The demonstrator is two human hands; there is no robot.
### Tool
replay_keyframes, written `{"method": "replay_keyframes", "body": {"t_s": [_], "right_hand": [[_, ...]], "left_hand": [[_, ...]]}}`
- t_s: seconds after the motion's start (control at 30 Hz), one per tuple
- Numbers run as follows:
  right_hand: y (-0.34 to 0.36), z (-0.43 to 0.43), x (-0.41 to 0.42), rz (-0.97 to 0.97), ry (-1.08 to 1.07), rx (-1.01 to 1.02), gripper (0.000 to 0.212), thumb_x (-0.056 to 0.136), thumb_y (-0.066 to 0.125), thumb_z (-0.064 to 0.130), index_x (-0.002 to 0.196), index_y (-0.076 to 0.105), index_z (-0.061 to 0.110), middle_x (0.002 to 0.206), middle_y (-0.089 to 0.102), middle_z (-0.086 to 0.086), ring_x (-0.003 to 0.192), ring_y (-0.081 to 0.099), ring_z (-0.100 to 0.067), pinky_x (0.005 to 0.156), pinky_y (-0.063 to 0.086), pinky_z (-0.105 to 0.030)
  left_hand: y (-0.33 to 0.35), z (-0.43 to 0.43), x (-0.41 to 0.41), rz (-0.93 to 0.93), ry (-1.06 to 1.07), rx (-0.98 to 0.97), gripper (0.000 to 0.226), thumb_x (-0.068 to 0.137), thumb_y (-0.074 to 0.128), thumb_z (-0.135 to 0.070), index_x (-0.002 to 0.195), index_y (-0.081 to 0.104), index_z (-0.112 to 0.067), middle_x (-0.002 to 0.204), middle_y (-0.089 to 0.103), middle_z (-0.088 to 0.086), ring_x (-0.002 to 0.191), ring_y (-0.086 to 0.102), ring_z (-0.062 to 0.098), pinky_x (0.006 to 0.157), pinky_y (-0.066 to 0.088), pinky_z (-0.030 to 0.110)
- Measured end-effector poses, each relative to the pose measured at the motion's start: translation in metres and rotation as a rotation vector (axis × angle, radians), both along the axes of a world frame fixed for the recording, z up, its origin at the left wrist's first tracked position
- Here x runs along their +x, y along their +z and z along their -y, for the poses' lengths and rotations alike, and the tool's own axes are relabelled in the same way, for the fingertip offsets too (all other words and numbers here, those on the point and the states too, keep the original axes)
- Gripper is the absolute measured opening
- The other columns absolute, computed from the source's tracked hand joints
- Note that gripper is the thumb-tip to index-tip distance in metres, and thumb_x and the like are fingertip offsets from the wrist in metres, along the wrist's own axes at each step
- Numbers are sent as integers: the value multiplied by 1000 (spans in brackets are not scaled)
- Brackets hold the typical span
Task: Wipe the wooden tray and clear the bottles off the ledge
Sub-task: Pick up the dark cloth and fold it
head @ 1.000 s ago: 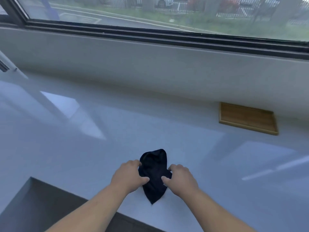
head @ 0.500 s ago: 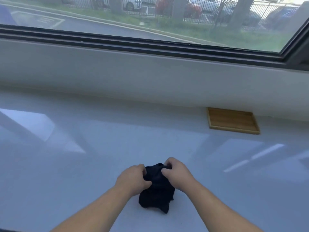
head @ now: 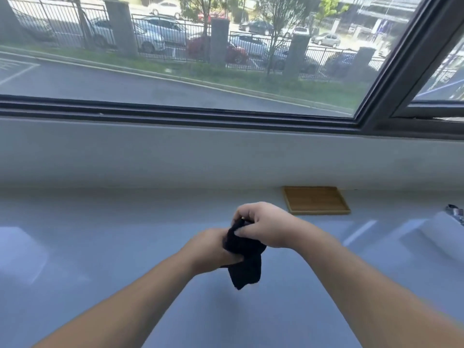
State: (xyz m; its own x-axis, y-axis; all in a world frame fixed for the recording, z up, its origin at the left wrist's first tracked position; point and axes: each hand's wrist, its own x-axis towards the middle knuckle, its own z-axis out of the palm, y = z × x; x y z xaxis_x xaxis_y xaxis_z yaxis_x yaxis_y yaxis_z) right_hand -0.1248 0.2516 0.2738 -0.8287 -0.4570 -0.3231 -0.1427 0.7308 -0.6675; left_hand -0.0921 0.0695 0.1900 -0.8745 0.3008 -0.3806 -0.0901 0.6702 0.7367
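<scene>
A dark, bunched cloth (head: 247,262) hangs between both my hands, lifted off the white ledge (head: 100,247). My left hand (head: 213,249) grips its lower left side. My right hand (head: 266,224) pinches its top from above. The wooden tray (head: 315,199) lies flat and bare on the ledge against the back wall, beyond and to the right of my right hand. No bottles are in view.
A large window (head: 200,59) with a dark frame runs above the low white wall behind the ledge. A small, partly cut-off object (head: 455,213) lies at the far right edge of the ledge.
Both hands have raised the cloth from the ledge and gathered it. My view has tilted up, showing more of the window and the street outside.
</scene>
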Motion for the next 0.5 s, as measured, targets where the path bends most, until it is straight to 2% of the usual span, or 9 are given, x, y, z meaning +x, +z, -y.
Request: {"method": "replay_keyframes", "body": {"t_s": [0.07, 0.13, 0.2, 0.27, 0.33, 0.37, 0.43, 0.5], "right_hand": [[7, -9, -10, -73, -62, -53, 13, 88, 65, 23, 89, 70, 35, 80, 73, 14, 67, 65, 2, 51, 48, -14], [2, -19, -21, -210, -213, -145, 10, 93, 65, 25, 95, 70, 33, 81, 72, 10, 71, 65, 0, 57, 47, -16], [-14, -30, -27, -250, -448, -282, 12, 96, 67, 33, 106, 67, 28, 91, 71, 8, 83, 67, -6, 61, 46, -17], [-40, -41, -28, -98, -655, -391, 28, 95, 67, 48, 109, 66, 24, 102, 72, 2, 94, 68, -18, 71, 52, -22], [-70, -51, -19, 217, -725, -417, 51, 93, 59, 67, 108, 68, 19, 111, 73, -6, 102, 68, -28, 90, 57, -40], [-84, -54, -12, 390, -710, -428, 65, 90, 52, 76, 110, 71, 18, 114, 74, -8, 106, 68, -29, 97, 55, -46], [-108, -60, 4, 628, -593, -477, 85, 85, 43, 88, 119, 74, 17, 124, 75, -5, 118, 66, -24, 107, 48, -48], [-123, -59, 12, 742, -505, -585, 87, 86, 41, 87, 129, 72, 19, 131, 74, -1, 128, 63, -20, 113, 42, -49]], "left_hand": [[13, -2, -7, -9, 18, 61, 12, 75, 69, -45, 87, 67, -48, 78, 75, -24, 80, 73, 7, 70, 58, 29], [27, -6, -14, -22, 81, 165, 16, 80, 71, -46, 96, 71, -43, 90, 79, -18, 86, 75, 7, 80, 60, 36], [39, -13, -21, -11, 147, 322, 8, 89, 73, -40, 97, 73, -37, 93, 81, -10, 87, 77, 11, 77, 59, 32], [51, -20, -27, 39, 241, 481, 7, 95, 73, -35, 101, 75, -31, 96, 82, -4, 89, 78, 15, 72, 58, 25], [59, -23, -31, 137, 336, 627, 18, 99, 70, -36, 111, 74, -23, 101, 81, 2, 93, 77, 18, 72, 58, 27], [60, -24, -32, 192, 372, 699, 25, 100, 68, -37, 116, 71, -18, 104, 80, 5, 95, 77, 21, 72, 59, 30], [60, -23, -33, 314, 406, 837, 36, 102, 64, -40, 124, 67, -12, 114, 77, 13, 105, 75, 31, 78, 61, 38], [56, -21, -32, 416, 401, 913, 51, 102, 62, -46, 133, 66, -6, 128, 72, 20, 119, 69, 38, 94, 57, 46]]}}
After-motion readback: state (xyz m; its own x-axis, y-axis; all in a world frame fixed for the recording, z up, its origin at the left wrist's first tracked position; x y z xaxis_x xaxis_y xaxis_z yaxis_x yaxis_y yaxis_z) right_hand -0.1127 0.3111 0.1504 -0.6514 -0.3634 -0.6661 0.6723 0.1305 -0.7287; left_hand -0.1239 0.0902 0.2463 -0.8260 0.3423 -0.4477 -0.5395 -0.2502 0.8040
